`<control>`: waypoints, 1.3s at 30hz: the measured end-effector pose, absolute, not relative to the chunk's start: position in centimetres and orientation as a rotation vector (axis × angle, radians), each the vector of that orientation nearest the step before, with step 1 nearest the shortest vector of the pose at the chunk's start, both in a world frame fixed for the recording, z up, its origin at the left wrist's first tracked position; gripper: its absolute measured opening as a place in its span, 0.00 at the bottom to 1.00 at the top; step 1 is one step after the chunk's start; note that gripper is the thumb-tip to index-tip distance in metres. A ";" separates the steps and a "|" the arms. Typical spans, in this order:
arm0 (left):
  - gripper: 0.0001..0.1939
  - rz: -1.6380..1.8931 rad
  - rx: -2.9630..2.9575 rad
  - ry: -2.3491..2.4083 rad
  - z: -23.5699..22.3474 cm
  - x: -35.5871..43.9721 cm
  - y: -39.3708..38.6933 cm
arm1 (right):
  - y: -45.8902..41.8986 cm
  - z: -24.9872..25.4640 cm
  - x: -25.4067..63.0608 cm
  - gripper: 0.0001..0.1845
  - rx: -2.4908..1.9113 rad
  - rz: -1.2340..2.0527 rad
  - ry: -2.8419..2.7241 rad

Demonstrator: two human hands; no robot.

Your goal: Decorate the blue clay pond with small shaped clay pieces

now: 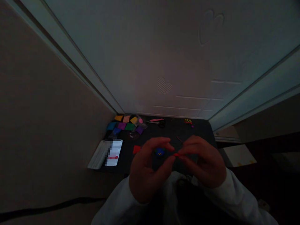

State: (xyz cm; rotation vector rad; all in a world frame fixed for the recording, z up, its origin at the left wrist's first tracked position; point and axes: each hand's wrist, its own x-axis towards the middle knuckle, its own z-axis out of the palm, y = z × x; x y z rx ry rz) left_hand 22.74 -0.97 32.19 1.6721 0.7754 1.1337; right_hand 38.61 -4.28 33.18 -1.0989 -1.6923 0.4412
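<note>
A tiny piece of soft red clay [176, 154] is held up over the dark table. My right hand [203, 161] pinches it between thumb and fingers. From the other side, my left hand [150, 168] has thumb and index fingertips closed in around the same bit; the dim light blurs the exact contact. Just behind the fingers lies a round blue clay piece [160, 152] with small yellow and green marks. Beside my left hand, partly behind it, sits a red packet or lump [136, 149]. A thin stick-like tool [180, 139] lies near my right fingers.
Several coloured clay packets [122, 126] cover the table's back left. Scissors [160, 123] and a pink tool [156, 120] lie along the back. A cluster of yellow and red bits [188, 122] is back right. A lit phone [114, 153] rests front left. A wall [140, 62] rises behind.
</note>
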 end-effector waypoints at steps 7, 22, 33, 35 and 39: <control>0.22 1.142 1.640 0.780 32.4 23.0 -1.1 | -4.3 33.4 38.5 0.09 -1.099 0.454 -1.698; 0.21 1.076 1.549 0.747 32.5 22.8 -1.0 | -4.4 33.1 38.6 0.11 -1.092 0.416 -1.752; 0.19 1.083 1.499 0.777 32.8 22.7 -1.3 | -4.4 33.4 38.3 0.09 -1.098 0.387 -1.733; 0.20 1.080 1.495 0.782 32.8 22.6 -1.5 | -4.5 33.3 38.3 0.09 -1.090 0.406 -1.738; 0.19 1.087 1.483 0.791 32.8 22.6 -1.7 | -4.7 33.0 38.1 0.10 -1.084 0.412 -1.739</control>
